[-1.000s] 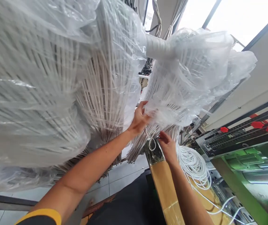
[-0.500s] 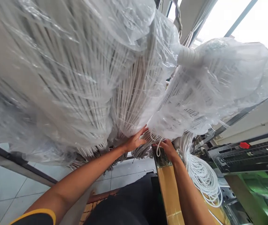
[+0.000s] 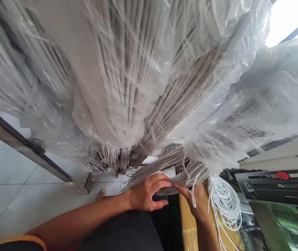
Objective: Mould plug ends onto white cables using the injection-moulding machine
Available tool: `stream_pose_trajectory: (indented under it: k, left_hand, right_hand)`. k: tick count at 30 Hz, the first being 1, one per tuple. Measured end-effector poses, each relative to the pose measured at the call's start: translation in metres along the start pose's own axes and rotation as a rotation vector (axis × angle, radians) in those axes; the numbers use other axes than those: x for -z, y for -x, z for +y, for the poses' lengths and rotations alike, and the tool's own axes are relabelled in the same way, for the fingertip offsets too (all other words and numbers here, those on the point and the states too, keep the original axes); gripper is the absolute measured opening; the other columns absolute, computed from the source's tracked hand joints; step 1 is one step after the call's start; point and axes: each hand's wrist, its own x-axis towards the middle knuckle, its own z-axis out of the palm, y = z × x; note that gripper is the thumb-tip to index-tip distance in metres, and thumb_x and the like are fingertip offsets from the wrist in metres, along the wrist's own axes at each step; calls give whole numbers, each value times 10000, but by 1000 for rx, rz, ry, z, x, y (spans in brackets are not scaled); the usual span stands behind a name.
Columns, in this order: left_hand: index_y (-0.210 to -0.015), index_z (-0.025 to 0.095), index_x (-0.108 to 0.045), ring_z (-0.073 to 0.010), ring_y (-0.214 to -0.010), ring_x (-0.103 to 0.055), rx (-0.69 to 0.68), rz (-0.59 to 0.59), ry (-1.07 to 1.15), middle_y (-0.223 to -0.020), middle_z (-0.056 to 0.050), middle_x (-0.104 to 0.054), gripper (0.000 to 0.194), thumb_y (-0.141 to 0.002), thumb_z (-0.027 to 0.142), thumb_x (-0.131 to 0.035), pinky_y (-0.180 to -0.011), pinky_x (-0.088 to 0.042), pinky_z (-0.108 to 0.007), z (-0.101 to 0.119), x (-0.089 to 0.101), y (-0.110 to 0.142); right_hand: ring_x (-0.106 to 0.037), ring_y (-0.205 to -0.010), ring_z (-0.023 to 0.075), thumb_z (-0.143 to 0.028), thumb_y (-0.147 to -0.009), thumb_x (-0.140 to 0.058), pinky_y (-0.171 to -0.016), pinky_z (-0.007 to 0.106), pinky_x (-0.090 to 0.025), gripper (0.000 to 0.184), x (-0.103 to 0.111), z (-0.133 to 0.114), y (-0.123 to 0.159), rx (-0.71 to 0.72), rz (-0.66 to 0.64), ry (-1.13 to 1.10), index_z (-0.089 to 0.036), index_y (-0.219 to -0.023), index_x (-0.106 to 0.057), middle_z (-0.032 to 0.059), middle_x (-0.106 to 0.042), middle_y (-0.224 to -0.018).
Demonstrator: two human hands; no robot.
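Note:
A bundle of thin grey cables [image 3: 162, 164] hangs out from under a clear plastic wrap, its loose ends fanning to the left. My right hand [image 3: 197, 200] is closed around this bundle from below, thumb lying along the strands. Against the near side of the same cables rests my left hand [image 3: 150, 191], its thumb and fingers apart in a C shape. A white cord loop [image 3: 194, 191] dangles over my right hand. Just right of it hangs a coil of white cable [image 3: 227, 202].
Large plastic-wrapped cable bundles [image 3: 128, 69] fill the upper view. A metal rail [image 3: 26, 146] runs along the left above the tiled floor [image 3: 5, 181]. Beneath my right arm is a brown box-like surface [image 3: 189, 233]. A dark machine panel with a red knob [image 3: 283, 175] stands at right.
Both hands have come lower and nearer to me, with the grey cable bundle drawn out in the right hand. The view has turned, shifting the wrapped bundles.

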Motion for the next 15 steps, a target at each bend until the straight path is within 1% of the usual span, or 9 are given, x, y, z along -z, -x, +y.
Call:
stream_pose_trajectory:
  k: [3,5,6,8,10,11,13,14,15]
  left_hand:
    - [-1343,181,-435,-296,-1193,-545,89,-9,109,-1291,-180,-549,732,-712,338,-772,-1008,-476,-437,12,-19,7]
    - [-1316,168,-477,-307,-1168,-563,137,-89,219,-1275,-171,-579,757,-667,389,-798,-1022,-455,-449,19,-26,9]
    - [-1278,166,-518,-299,-1107,-597,204,-156,289,-1219,-148,-619,731,-652,416,-803,-994,-472,-439,22,-28,9]
    - [-1142,159,-613,-253,-908,-654,422,-328,458,-1011,-76,-689,637,-623,472,-809,-861,-533,-382,31,-31,8]
    - [-967,156,-674,-193,-734,-637,632,-516,689,-809,-15,-673,532,-589,498,-824,-704,-546,-305,44,-36,4]
    - [-899,152,-686,-176,-689,-621,682,-613,837,-757,-3,-653,517,-554,506,-840,-650,-537,-281,52,-41,2]
    - [-845,145,-700,-150,-604,-585,682,-762,1150,-702,9,-618,581,-442,526,-874,-549,-509,-252,71,-58,-4]
    - [-840,147,-707,-137,-550,-559,659,-816,1286,-676,15,-600,619,-398,547,-876,-493,-486,-244,83,-70,-8]
    - [-835,151,-713,-125,-489,-521,628,-839,1377,-638,24,-575,652,-366,577,-867,-431,-450,-237,95,-82,-13]
  right_hand:
    - [-658,-821,283,-536,-673,-751,-781,402,-545,408,8,-8,26,5,-49,3,-208,-906,-682,74,-701,-818]
    - [-660,-805,278,-595,-679,-722,-800,410,-542,443,10,-7,41,17,-42,-38,-208,-893,-690,62,-699,-793]
    - [-658,-798,273,-612,-685,-707,-806,411,-539,454,9,-6,46,14,-12,-53,-206,-888,-693,59,-700,-793]
    - [-656,-793,260,-592,-691,-708,-792,399,-539,435,6,-8,50,-16,74,-76,-205,-890,-694,57,-709,-824]
    - [-666,-828,257,-502,-659,-760,-770,375,-542,427,7,-20,46,-74,130,-149,-203,-955,-685,58,-719,-881]
    - [-675,-832,263,-467,-643,-774,-737,370,-547,464,9,-29,43,-119,126,-213,-200,-1008,-672,62,-723,-887]
    - [-693,-767,277,-463,-656,-748,-618,366,-551,508,20,-48,38,-216,102,-338,-190,-1073,-648,79,-724,-845]
    - [-697,-728,282,-495,-700,-699,-567,370,-546,487,27,-55,38,-247,101,-354,-188,-1075,-647,96,-723,-830]
    - [-701,-720,288,-541,-765,-617,-546,381,-546,465,34,-59,41,-243,126,-316,-191,-1069,-653,119,-721,-845]
